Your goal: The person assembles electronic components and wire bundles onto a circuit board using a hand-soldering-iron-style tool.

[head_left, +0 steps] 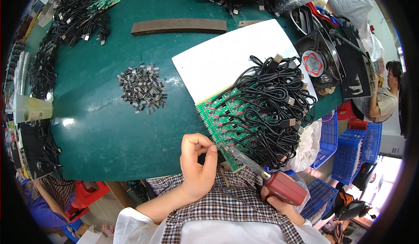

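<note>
A: ok where's the green circuit board (211,118) at?
B: Near edge of the green table (96,143), right of its middle, black cables (273,108) heaped across it.
A: and the hands?
B: Left hand (198,163) is at the table's near edge, fingers curled, thumb and index tips drawn together. Can't tell if anything's in that pinch tbh. Right hand (279,204) is wrapped round the red handle of a soldering iron (286,188), just off the table's near edge, tip toward the board.
A: what else?
B: Pile of tiny metal parts (143,88) left of the table's middle, brown bar (179,27) toward its far side, fan (313,63) by its right edge.
</note>
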